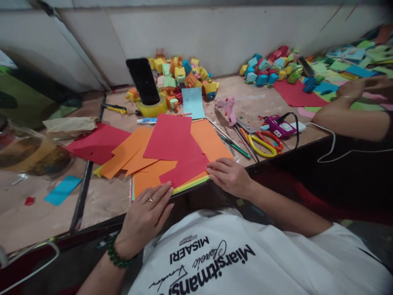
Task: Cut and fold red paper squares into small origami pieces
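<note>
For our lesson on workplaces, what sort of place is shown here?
Probably a shared papercraft workbench: a pink glue gun and yellow-handled scissors lie near a heap of small folded-paper pieces.

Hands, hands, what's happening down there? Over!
Left hand, right hand: both at red paper's near edge. Orange paper underneath. Pink glue gun farther back, to the right.
</note>
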The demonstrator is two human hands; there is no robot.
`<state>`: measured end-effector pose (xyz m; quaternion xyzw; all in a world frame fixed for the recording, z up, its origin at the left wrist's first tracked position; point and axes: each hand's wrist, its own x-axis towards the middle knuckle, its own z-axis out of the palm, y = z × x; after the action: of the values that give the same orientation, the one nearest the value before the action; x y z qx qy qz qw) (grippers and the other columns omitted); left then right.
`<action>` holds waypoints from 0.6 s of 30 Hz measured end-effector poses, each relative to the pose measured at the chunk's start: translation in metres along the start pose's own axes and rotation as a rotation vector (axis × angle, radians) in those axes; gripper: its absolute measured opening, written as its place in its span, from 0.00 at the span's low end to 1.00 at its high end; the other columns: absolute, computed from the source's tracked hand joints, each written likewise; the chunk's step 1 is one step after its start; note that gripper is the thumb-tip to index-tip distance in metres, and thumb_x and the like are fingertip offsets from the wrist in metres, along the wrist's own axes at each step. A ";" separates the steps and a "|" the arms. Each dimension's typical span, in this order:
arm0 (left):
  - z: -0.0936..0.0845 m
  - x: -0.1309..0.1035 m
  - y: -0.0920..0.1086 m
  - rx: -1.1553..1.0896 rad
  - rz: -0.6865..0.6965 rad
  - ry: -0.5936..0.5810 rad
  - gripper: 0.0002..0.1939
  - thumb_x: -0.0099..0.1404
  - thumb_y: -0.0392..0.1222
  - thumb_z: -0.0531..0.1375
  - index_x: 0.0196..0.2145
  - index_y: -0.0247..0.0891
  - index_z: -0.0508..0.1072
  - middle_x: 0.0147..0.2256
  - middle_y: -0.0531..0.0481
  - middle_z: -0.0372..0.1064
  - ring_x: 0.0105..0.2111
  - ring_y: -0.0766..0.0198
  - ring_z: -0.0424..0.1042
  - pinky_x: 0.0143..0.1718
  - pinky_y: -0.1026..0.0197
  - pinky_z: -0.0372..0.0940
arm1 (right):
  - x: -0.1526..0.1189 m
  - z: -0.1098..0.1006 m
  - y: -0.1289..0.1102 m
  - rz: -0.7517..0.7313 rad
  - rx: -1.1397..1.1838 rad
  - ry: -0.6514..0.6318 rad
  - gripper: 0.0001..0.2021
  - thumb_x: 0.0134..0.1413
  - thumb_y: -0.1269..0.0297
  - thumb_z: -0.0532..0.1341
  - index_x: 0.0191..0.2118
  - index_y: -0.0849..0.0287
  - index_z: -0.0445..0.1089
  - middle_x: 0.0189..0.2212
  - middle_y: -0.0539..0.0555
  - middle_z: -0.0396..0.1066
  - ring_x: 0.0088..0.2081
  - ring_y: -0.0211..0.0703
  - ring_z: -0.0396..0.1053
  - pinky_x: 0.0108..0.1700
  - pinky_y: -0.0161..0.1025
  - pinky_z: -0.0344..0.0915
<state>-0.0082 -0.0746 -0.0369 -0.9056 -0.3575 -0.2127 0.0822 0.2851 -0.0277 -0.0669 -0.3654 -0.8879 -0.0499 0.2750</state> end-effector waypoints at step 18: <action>0.001 0.048 -0.007 0.027 -0.184 -0.168 0.16 0.69 0.48 0.52 0.49 0.39 0.72 0.51 0.39 0.69 0.49 0.49 0.69 0.48 0.48 0.66 | -0.015 -0.029 0.052 0.646 -0.384 -0.022 0.07 0.58 0.62 0.60 0.33 0.58 0.73 0.32 0.58 0.72 0.38 0.50 0.66 0.35 0.41 0.60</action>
<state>0.0184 -0.0398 -0.0165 -0.8826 -0.4474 -0.1378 0.0444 0.3427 -0.0077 -0.0559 -0.6719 -0.7043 -0.1224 0.1934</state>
